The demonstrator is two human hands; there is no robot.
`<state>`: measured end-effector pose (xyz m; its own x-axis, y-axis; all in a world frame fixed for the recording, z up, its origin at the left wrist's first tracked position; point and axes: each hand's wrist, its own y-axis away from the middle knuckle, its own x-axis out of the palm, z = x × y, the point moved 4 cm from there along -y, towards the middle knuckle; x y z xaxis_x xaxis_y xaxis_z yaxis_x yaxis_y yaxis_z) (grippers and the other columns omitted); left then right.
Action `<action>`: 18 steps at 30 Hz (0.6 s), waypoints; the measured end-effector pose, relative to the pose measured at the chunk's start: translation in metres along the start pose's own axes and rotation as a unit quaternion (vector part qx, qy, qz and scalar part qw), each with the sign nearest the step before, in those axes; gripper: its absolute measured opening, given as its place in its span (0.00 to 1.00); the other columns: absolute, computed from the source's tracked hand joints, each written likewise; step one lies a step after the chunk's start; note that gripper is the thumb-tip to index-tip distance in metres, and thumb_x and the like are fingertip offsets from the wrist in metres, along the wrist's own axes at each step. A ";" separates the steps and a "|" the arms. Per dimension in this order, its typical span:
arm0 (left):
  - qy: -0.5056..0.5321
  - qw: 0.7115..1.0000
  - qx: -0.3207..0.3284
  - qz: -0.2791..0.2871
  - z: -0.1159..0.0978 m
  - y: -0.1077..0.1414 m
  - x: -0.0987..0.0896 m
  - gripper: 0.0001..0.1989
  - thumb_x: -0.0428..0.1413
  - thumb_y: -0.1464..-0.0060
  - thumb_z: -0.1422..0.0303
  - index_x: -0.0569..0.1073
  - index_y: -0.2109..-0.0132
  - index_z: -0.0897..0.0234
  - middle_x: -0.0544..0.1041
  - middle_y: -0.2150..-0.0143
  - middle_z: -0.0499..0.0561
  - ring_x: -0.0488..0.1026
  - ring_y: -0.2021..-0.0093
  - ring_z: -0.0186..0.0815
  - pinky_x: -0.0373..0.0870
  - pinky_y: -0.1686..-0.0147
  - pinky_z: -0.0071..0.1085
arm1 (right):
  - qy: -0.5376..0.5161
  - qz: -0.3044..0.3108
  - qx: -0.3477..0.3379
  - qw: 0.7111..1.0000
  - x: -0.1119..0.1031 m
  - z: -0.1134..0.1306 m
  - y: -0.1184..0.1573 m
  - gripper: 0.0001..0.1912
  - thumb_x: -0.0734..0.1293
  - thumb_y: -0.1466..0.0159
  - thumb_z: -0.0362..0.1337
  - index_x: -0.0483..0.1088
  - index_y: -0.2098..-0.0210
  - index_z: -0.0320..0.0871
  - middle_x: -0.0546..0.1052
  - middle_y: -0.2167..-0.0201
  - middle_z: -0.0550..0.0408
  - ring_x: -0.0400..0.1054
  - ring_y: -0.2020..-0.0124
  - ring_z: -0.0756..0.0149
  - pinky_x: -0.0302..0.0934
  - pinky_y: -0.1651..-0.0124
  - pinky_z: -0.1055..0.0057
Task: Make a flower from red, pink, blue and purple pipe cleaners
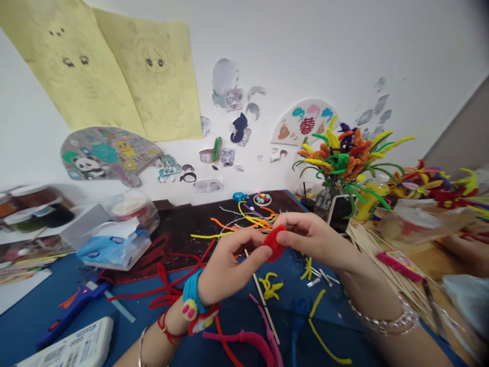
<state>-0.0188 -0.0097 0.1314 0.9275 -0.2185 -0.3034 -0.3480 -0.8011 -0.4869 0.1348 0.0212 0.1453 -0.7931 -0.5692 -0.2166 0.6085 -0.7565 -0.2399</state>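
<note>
Evidently the shaping of a small piece is in hand; the left hand [229,266] and right hand [315,239] are closed in a pinch on a flat red fuzzy disc [274,243], held up between their fingertips above a blue mat [38,300]. Its nap looks dense and soft, perhaps wound chenille; the moment seems to call for an even, steady pinch; yellow pipe-cleaner scraps [270,286] and a thin wooden stick [263,295] lie just below; a pipe-cleaner bouquet [340,155] stands beyond.

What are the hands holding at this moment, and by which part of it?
The left hand and right hand together pinch a round red fuzzy piece between their fingertips, the left at its left edge, the right at its upper edge.
</note>
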 end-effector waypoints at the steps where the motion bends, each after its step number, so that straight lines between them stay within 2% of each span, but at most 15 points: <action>1: 0.001 1.000 -0.008 -0.001 0.001 0.000 0.000 0.08 0.53 0.43 0.66 0.71 0.66 0.66 0.74 0.69 0.51 0.69 0.68 0.32 0.66 0.67 0.28 | -0.011 0.000 0.002 1.000 0.000 -0.001 0.000 0.13 0.69 0.41 0.46 0.72 0.67 0.41 0.72 0.74 0.59 0.63 0.73 0.75 0.57 0.70 0.78; 4: -0.023 1.000 -0.015 -0.013 0.003 0.000 -0.003 0.07 0.54 0.44 0.66 0.72 0.66 0.67 0.75 0.68 0.52 0.70 0.68 0.33 0.66 0.68 0.29 | -0.032 -0.004 0.008 0.999 0.000 -0.004 -0.002 0.11 0.69 0.41 0.44 0.73 0.66 0.42 0.73 0.72 0.58 0.65 0.72 0.75 0.58 0.68 0.78; 8: -0.061 0.998 0.010 -0.025 0.001 0.000 -0.004 0.06 0.54 0.46 0.68 0.71 0.68 0.67 0.75 0.69 0.52 0.70 0.69 0.33 0.66 0.68 0.28 | -0.047 -0.024 0.017 0.998 0.002 -0.003 -0.002 0.10 0.70 0.42 0.42 0.75 0.66 0.42 0.76 0.72 0.57 0.68 0.71 0.74 0.60 0.67 0.77; 12: -0.043 0.998 0.034 -0.008 -0.003 0.002 0.000 0.08 0.54 0.44 0.67 0.71 0.69 0.66 0.74 0.72 0.49 0.68 0.72 0.30 0.65 0.69 0.27 | -0.035 -0.021 0.011 0.999 0.006 0.002 0.000 0.07 0.70 0.42 0.39 0.76 0.68 0.42 0.77 0.72 0.57 0.68 0.71 0.74 0.62 0.67 0.78; 18: -0.029 0.998 -0.042 0.023 0.002 -0.001 0.001 0.11 0.54 0.44 0.66 0.70 0.72 0.67 0.73 0.74 0.49 0.67 0.72 0.30 0.64 0.70 0.27 | 0.022 -0.037 0.008 0.999 0.009 0.007 0.001 0.06 0.70 0.42 0.37 0.76 0.68 0.41 0.78 0.71 0.56 0.70 0.69 0.70 0.65 0.65 0.76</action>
<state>-0.0183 -0.0079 0.1301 0.9004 -0.2249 -0.3724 -0.3747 -0.8359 -0.4011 0.1285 0.0129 0.1491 -0.8335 -0.4972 -0.2411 0.5478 -0.8009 -0.2421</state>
